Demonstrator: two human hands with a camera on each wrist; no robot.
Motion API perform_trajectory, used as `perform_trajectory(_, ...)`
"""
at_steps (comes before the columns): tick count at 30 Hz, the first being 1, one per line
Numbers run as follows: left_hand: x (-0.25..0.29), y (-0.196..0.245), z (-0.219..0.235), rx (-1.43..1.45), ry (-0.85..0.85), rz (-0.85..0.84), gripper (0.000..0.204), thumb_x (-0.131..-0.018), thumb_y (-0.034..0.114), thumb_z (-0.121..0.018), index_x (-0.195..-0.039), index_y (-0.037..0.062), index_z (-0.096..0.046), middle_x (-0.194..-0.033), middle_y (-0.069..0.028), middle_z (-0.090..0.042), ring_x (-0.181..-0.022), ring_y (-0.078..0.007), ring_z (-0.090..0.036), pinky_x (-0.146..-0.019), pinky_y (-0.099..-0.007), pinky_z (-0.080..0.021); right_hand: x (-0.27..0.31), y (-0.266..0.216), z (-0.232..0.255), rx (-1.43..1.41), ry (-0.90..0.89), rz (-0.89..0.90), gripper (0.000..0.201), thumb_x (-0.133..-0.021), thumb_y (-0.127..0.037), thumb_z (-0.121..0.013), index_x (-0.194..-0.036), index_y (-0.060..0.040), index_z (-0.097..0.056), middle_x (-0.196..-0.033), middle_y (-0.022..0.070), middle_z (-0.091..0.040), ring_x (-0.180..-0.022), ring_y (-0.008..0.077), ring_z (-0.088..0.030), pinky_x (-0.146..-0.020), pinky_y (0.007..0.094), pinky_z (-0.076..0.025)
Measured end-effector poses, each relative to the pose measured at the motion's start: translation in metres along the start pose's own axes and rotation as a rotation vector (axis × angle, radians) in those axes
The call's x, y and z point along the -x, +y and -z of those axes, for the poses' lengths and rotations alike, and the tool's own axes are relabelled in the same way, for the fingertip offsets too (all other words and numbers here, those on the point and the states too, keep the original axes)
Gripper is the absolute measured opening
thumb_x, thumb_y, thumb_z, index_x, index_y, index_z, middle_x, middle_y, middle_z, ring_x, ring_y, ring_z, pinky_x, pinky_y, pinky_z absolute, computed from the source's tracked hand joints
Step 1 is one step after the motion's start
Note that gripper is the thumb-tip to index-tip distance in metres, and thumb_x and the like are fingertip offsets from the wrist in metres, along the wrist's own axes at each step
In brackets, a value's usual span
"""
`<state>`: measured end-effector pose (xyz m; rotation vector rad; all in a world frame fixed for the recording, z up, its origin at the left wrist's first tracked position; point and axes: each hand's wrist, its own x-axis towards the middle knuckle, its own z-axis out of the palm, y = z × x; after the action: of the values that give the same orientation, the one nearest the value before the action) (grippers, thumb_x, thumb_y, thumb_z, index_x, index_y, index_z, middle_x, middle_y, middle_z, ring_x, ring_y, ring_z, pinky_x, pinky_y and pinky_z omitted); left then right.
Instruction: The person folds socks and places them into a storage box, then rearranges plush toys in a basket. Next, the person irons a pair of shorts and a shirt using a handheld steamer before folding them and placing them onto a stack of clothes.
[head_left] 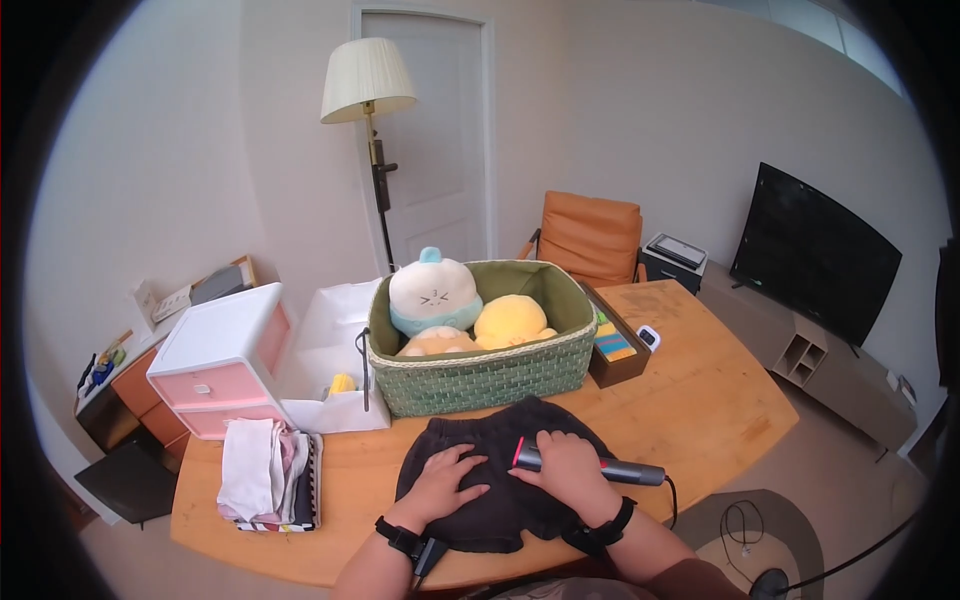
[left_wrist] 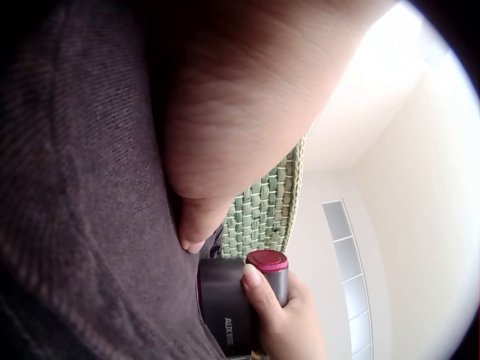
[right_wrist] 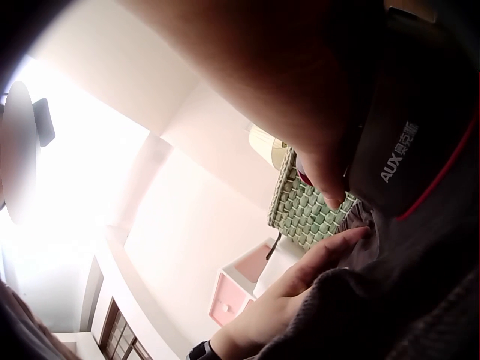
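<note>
I see both forearms come in from the near side; the left forearm [head_left: 374,570] slants toward the far right, and the right forearm [head_left: 640,545] toward the far left. The left hand [head_left: 440,487] lies palm down, with its fingers [head_left: 452,456] spread and almost straight. The right hand [head_left: 566,470], near to it but not touching, is curled in a grip, its thumb [head_left: 527,478] pointing to the left.

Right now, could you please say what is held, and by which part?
The right hand grips the AUX device by its cylindrical part, near the red end; the left hand holds nothing.
</note>
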<state>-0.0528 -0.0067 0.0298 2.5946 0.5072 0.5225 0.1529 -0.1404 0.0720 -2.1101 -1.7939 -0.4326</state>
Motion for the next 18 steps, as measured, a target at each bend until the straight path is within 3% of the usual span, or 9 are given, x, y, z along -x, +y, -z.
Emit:
perform_trajectory(7,0.000,-0.004,-0.002,-0.010,0.003,-0.008,0.050,-0.086,0.036,-0.071,-0.129,0.0142,-0.060,-0.137,-0.0144,-0.049,-0.129,-0.0338,-0.046,-0.108,-0.0444,-0.035,0.012,0.002,0.004,-0.009,-0.010,0.087,0.058,-0.074,-0.061,-0.073,-0.082,-0.0049,-0.058,-0.070,0.0104,-0.059,-0.065,0.0269,-0.063,-0.059,0.0368,-0.052)
perform_trajectory(18,0.001,-0.004,-0.003,0.021,-0.002,0.014,0.052,-0.085,0.035,-0.072,-0.131,0.0149,-0.059,-0.140,-0.0154,-0.047,-0.129,-0.0359,-0.044,-0.109,-0.0451,-0.034,-0.004,-0.002,-0.003,0.022,0.000,0.041,0.059,-0.072,-0.059,-0.075,-0.084,-0.0043,-0.057,-0.073,0.0130,-0.061,-0.064,0.0290,-0.064,-0.059,0.0372,-0.053)
